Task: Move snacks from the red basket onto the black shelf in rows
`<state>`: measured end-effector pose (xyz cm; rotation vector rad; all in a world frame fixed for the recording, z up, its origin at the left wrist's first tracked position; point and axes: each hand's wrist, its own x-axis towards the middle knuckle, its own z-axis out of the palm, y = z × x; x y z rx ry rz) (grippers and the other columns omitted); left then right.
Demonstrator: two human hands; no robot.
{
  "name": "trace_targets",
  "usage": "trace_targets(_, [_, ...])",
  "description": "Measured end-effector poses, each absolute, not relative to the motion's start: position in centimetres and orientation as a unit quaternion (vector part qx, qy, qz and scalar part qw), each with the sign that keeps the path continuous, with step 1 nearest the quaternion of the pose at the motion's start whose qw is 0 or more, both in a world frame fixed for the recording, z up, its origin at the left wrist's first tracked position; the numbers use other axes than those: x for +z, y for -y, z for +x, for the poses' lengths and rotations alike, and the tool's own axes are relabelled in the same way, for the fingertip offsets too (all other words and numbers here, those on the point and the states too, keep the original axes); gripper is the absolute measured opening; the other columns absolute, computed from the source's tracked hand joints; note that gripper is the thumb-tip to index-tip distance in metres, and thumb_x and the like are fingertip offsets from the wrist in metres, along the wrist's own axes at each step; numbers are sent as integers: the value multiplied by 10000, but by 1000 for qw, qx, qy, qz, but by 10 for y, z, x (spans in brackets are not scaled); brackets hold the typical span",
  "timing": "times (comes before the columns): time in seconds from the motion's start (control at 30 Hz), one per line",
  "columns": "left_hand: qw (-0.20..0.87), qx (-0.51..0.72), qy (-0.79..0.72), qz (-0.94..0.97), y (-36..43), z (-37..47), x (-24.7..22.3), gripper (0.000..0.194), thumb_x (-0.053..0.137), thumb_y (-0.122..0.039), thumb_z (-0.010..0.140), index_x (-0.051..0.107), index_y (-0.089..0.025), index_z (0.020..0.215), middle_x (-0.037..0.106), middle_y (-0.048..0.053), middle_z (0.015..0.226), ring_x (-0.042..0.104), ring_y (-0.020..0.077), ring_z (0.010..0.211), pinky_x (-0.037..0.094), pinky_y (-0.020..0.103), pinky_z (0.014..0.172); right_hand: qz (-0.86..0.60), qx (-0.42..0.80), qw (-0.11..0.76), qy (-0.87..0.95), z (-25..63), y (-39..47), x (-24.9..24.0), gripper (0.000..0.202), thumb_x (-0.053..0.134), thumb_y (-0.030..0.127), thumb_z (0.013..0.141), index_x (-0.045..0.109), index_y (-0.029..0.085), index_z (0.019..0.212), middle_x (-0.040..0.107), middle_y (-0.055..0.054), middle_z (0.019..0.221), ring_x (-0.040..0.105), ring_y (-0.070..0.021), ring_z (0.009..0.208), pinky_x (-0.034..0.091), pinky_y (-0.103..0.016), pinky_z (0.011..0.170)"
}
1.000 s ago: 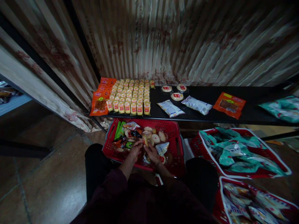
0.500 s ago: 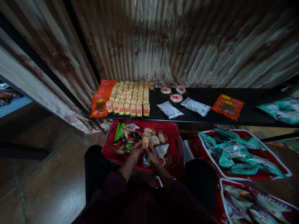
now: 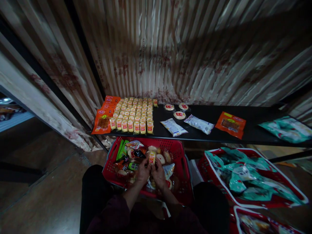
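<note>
Between the fingertips of my left hand (image 3: 142, 170) and my right hand (image 3: 158, 173) is a small yellow snack cake (image 3: 151, 157) in a clear wrapper with a red label. Both hands are closed on it from either side, over a red basket (image 3: 181, 162). Mixed packets lie in that basket: round wrapped cakes (image 3: 167, 156), a green packet (image 3: 122, 150) and a black one (image 3: 138, 153). On the black shelf in front, rows of matching snack cakes (image 3: 133, 113) stand tightly together at the left.
Orange packets (image 3: 101, 123) line the shelf's left end. Round wrapped cakes (image 3: 179, 115), white packets (image 3: 199, 124), an orange packet (image 3: 230, 125) and a teal bag (image 3: 287, 128) lie further right. Red baskets of teal bags (image 3: 243, 172) and other packets (image 3: 258, 224) stand at my right.
My view has tilted up slightly, so the shelf and baskets appear lower. Both hands still hold the snack cake over the basket, their fingers now closer together beneath it.
</note>
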<state>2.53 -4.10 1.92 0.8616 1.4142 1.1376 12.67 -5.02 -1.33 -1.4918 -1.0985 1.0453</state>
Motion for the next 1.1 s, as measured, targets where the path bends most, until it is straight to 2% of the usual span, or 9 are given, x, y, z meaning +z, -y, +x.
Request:
trace_targets(0.17, [507, 502, -594, 373, 24, 39, 45, 299, 635, -35, 658, 697, -204, 897, 696, 80, 1056, 593, 233, 1092, 366, 376, 1054, -655, 360, 481, 458, 131, 32, 9, 546, 503, 495, 756, 558, 173, 1194, 627, -141, 1190, 571, -280, 1101, 412, -432, 993])
trace_targets(0.4, [462, 464, -604, 455, 0, 55, 84, 312, 590, -92, 746, 664, -206, 1027, 677, 98, 1091, 603, 234, 1031, 398, 371, 1007, -677, 236, 473, 511, 143, 4, 51, 506, 421, 478, 799, 605, 154, 1142, 659, -152, 1112, 577, -286, 1048, 396, -432, 982])
trace_targets(0.53, [441, 468, -603, 472, -13, 64, 101, 283, 582, -141, 775, 663, -202, 1039, 680, 106, 1068, 610, 242, 989, 403, 380, 989, -689, 247, 459, 504, 149, -9, 72, 562, 381, 519, 823, 565, 165, 1219, 670, -141, 1101, 623, -280, 964, 457, -400, 872])
trace_targets(0.7, [426, 500, -585, 475, -34, 73, 123, 298, 589, -158, 775, 661, -195, 1062, 669, 115, 1112, 600, 256, 1027, 399, 369, 983, -682, 260, 464, 502, 157, -31, 96, 521, 394, 498, 845, 526, 225, 1269, 671, -113, 1130, 618, -253, 989, 457, -354, 861])
trace_targets(0.9, [368, 465, -619, 515, -61, 89, 154, 334, 388, -173, 875, 621, -144, 1113, 652, 112, 1159, 583, 204, 1085, 407, 325, 988, -655, 240, 510, 503, 163, -74, 118, 529, 400, 502, 801, 578, 148, 1153, 663, -143, 1087, 609, -248, 941, 459, -379, 849])
trace_targets(1.1, [346, 433, -656, 512, -95, 104, 185, 309, 362, -204, 895, 639, -143, 1017, 678, 113, 1069, 612, 184, 1011, 443, 291, 930, -648, 225, 523, 506, 173, -116, 131, 576, 388, 535, 745, 599, 114, 1077, 675, -124, 934, 594, -234, 822, 465, -378, 801])
